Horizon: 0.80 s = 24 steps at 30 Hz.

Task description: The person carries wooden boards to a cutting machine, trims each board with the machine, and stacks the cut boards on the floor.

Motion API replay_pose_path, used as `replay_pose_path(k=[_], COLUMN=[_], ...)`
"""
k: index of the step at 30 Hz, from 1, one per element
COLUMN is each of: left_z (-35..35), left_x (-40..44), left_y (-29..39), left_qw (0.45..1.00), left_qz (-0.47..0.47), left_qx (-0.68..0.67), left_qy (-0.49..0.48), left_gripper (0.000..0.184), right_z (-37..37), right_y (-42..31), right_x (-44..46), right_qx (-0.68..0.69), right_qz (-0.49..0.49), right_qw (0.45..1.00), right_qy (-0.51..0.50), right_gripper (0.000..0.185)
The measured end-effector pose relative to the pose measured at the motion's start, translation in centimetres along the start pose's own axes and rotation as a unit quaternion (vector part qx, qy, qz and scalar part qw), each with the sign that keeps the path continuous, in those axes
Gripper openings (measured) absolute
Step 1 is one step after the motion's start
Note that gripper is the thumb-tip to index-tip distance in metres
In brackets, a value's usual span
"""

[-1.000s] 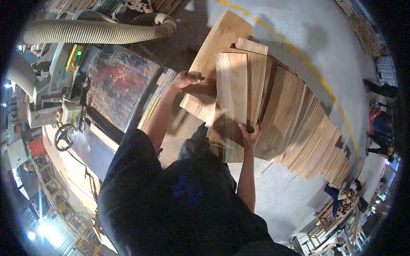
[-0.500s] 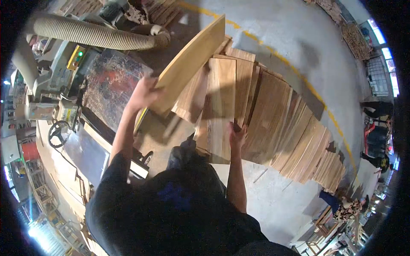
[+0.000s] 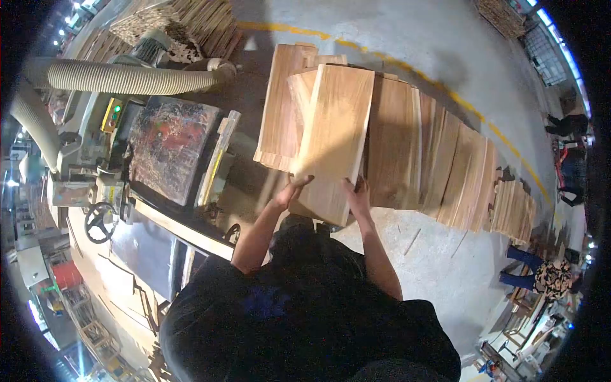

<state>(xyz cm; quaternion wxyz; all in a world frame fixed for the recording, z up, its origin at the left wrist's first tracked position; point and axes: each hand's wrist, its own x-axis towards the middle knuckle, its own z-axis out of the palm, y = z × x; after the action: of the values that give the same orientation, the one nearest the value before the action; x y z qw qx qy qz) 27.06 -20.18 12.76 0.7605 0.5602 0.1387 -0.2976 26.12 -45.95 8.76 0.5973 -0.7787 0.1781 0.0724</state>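
Observation:
A wide, light brown wooden board (image 3: 336,134) lies tilted over other boards in front of me. My left hand (image 3: 293,192) grips the near left edge of that board. At its near right edge, my right hand (image 3: 358,195) is closed on the same board. Just left of it, partly covered, are more boards (image 3: 275,118). A long row of overlapping boards (image 3: 439,153) runs off to the right. The undersides of both hands' grips are hidden.
To the left stands a machine with a worn, scratched plate (image 3: 173,149), a black handwheel (image 3: 100,223) and a ribbed hose (image 3: 137,75). Stacked wood (image 3: 203,25) is at the upper left. A person in a patterned top (image 3: 552,279) is at the lower right.
The board that my left hand tipped up on the left now lies over the other boards. My left hand has come back toward my right hand, and both are on it. The view has shifted.

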Motion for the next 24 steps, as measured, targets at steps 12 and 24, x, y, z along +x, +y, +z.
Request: replay_pose_path(k=[12,24], left_z=[2.6,-5.0], left_x=[-4.0,-0.1], left_y=[5.2,-1.9], left_qw=[0.999,0.992], left_qz=[0.002,0.02], left_qx=[0.034,-0.116], left_qy=[0.037,-0.053], left_gripper=[0.076,0.075], right_z=[0.5,2.3], right_y=[-5.3,-5.6], right_x=[-3.1,-6.0], right_qx=[-0.156,0.082], right_qz=[0.108,0.092], right_qw=[0.979,0.991], right_qy=[0.07,-0.053], right_gripper=[0.117,0.098])
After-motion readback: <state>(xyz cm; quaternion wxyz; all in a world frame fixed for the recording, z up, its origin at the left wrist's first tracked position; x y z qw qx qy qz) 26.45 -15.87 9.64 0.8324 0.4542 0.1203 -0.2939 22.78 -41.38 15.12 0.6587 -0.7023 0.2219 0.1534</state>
